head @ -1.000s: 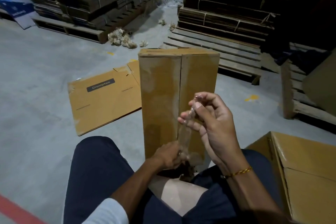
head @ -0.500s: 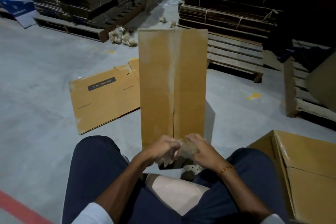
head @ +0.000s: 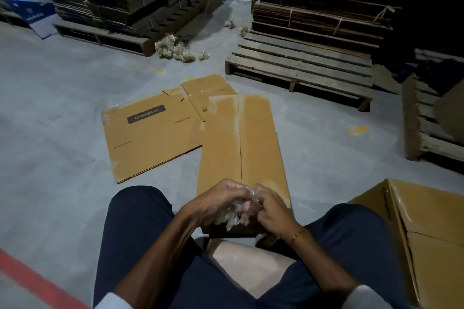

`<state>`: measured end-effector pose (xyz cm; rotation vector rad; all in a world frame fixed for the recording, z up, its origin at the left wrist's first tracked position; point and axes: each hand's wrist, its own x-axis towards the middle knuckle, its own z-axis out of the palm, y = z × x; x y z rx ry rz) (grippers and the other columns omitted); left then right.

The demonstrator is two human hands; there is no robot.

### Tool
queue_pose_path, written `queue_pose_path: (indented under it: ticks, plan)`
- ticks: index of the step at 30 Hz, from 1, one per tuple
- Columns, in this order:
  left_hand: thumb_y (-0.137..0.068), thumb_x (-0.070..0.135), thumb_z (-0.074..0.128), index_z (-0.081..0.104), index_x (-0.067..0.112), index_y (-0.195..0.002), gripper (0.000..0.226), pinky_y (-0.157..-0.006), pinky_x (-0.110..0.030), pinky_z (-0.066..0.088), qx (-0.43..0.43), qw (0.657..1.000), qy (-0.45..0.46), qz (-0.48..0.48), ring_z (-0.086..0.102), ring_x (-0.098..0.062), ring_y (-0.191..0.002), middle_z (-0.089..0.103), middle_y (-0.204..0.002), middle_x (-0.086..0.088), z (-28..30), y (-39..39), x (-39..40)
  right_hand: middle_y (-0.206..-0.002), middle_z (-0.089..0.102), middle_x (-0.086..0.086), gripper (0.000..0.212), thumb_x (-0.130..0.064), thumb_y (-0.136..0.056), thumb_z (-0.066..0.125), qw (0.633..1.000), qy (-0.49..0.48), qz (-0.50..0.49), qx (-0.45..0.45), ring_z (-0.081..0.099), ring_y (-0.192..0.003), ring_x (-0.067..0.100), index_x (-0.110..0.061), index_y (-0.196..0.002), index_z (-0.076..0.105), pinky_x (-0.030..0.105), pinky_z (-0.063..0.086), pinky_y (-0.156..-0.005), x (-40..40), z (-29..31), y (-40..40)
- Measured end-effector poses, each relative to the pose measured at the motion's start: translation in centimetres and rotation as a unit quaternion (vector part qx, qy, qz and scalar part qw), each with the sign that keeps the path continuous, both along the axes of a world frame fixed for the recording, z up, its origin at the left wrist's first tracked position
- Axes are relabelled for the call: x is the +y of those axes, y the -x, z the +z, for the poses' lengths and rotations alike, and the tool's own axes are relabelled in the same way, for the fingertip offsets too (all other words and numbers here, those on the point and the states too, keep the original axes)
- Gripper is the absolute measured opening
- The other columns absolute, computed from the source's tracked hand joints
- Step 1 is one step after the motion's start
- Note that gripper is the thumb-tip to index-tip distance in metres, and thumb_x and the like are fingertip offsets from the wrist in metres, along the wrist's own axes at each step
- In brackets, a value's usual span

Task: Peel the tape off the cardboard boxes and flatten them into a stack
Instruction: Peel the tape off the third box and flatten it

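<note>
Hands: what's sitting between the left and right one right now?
Head view: a crumpled wad of clear tape, gripped from both sides by the left hand and right hand, just above the near end of the cardboard box.

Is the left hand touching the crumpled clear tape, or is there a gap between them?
Touching. In the head view, the left hand has its fingers curled around the crumpled clear tape, and the right hand grips it from the other side.

Bare floor (head: 62, 113) lies open to the left, while ahead the way is taken by the tall box (head: 261, 143) between the knees and the flattened carton (head: 150, 140) beside it, with another box (head: 431, 228) close on the right and pallets (head: 301, 70) beyond.
</note>
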<state>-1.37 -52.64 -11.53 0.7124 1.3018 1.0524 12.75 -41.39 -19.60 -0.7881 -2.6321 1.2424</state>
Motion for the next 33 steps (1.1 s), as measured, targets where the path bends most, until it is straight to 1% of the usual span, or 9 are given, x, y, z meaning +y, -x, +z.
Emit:
queue_pose_path:
  ticks: [3, 8, 12, 19, 24, 27, 29, 31, 33]
  plan:
    - [-0.096, 0.024, 0.066, 0.058, 0.010, -0.116, 0.025, -0.071, -0.033, 0.053, 0.024, 0.997, 0.021, 0.069, 0.065, -0.026, -0.079, 0.068, -0.095, -0.018, -0.7, 0.3, -0.1, -0.095, 0.070, -0.006, 0.027, 0.004, -0.086, 0.052, 0.997, 0.052, -0.054, -0.001, 0.064, -0.088, 0.015, -0.014, -0.095, 0.069, 0.026, 0.052, -0.076, -0.9, 0.1, 0.2]
    - [-0.091, 0.021, 0.071, 0.042, 0.034, -0.133, 0.052, -0.064, -0.034, 0.049, 0.390, 0.903, 0.111, 0.142, 0.057, -0.020, -0.074, 0.058, -0.093, -0.008, -5.4, 2.8, -0.8, -0.076, 0.067, -0.001, 0.024, -0.024, -0.099, 0.056, 0.984, 0.097, -0.146, 0.037, 0.065, -0.076, 0.022, -0.021, -0.077, 0.066, 0.054, 0.057, -0.074, -0.1, -0.9, 0.1]
    - [-0.088, 0.012, 0.072, 0.034, 0.031, -0.145, 0.071, -0.088, -0.036, 0.049, 0.438, 0.883, 0.156, 0.064, 0.053, -0.023, -0.098, 0.048, -0.126, -0.009, -8.1, 2.5, -0.6, -0.090, 0.072, -0.011, 0.016, -0.025, -0.092, 0.057, 0.972, 0.154, -0.167, 0.065, 0.070, -0.093, 0.016, -0.031, -0.091, 0.072, 0.051, 0.059, -0.085, 0.0, -0.9, 0.0]
    - [-0.081, 0.018, 0.083, 0.011, 0.038, -0.158, 0.108, -0.099, -0.033, 0.044, 0.298, 0.949, 0.098, -0.012, 0.045, -0.025, -0.120, 0.031, -0.135, -0.007, -8.5, 0.4, 2.0, -0.103, 0.074, 0.008, 0.047, -0.009, -0.098, 0.056, 0.912, 0.339, -0.216, 0.080, 0.073, -0.101, 0.019, -0.034, -0.137, 0.047, 0.034, 0.055, -0.097, -0.4, -0.3, 0.6]
    - [-0.076, 0.002, 0.078, 0.011, 0.046, -0.157, 0.114, -0.101, -0.047, 0.052, 0.119, 0.986, 0.110, 0.028, 0.049, -0.037, -0.127, 0.025, -0.144, -0.006, -7.5, 0.6, 2.9, -0.119, 0.069, 0.022, 0.027, 0.007, -0.098, 0.050, 0.847, 0.447, -0.254, 0.133, 0.070, -0.107, 0.021, -0.008, -0.116, 0.063, 0.027, 0.056, -0.093, 0.4, 0.1, 0.5]
    - [-0.083, -0.009, 0.063, 0.016, 0.044, -0.157, 0.103, -0.100, -0.047, 0.051, -0.076, 0.989, 0.094, 0.084, 0.064, -0.031, -0.107, 0.046, -0.139, -0.016, -7.0, 0.7, 3.3, -0.118, 0.071, 0.013, 0.026, 0.000, -0.099, 0.053, 0.862, 0.422, -0.253, 0.120, 0.070, -0.097, 0.015, -0.009, -0.119, 0.067, 0.021, 0.056, -0.074, 1.1, -0.1, 0.8]
    - [-0.090, -0.011, 0.051, 0.018, 0.038, -0.158, 0.090, -0.098, -0.048, 0.052, -0.173, 0.969, 0.082, 0.157, 0.067, -0.029, -0.099, 0.049, -0.140, -0.024, -6.5, 0.8, 3.4, -0.127, 0.067, 0.002, 0.028, -0.022, -0.100, 0.060, 0.906, 0.347, -0.231, 0.080, 0.066, -0.109, 0.010, -0.020, -0.128, 0.063, 0.023, 0.054, -0.086, 1.5, -0.6, 1.0]
    - [-0.092, -0.009, 0.046, 0.017, 0.035, -0.159, 0.085, -0.100, -0.051, 0.053, -0.232, 0.949, 0.070, 0.202, 0.066, -0.036, -0.110, 0.050, -0.140, -0.028, -6.5, 1.2, 3.3, -0.134, 0.057, -0.011, 0.054, -0.053, -0.090, 0.066, 0.945, 0.266, -0.189, 0.038, 0.056, -0.121, 0.005, -0.031, -0.137, 0.052, 0.024, 0.049, -0.096, 1.2, -1.2, 1.0]
    - [-0.091, -0.006, 0.045, 0.017, 0.034, -0.158, 0.083, -0.100, -0.054, 0.052, -0.259, 0.941, 0.065, 0.207, 0.063, -0.040, -0.117, 0.053, -0.137, -0.028, -6.7, 1.4, 3.1, -0.127, 0.050, -0.018, 0.064, -0.058, -0.084, 0.072, 0.957, 0.228, -0.178, 0.034, 0.052, -0.113, -0.002, -0.032, -0.135, 0.043, 0.014, 0.045, -0.085, 0.8, -1.5, 1.0]
